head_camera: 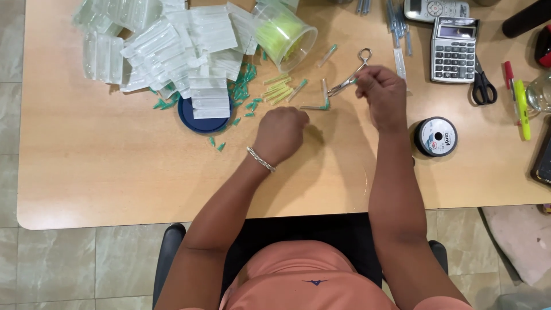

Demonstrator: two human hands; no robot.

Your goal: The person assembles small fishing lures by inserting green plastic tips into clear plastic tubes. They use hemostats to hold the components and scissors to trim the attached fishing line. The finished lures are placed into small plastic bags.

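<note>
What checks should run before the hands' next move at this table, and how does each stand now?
1. Right hand has the metal clamp in its grip: ok.
2. Left hand closed on something: cannot tell what, fist hides it.
3. Yellow tubes lie near the left hand: ok.
4. Thread spool upright beside the right forearm: ok.
5. Black scissors lie apart from both hands: ok.

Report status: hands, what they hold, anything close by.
Right hand above table, at steel forceps. Left hand fisted on table, contents hidden. Yellow tubes close by.
</note>
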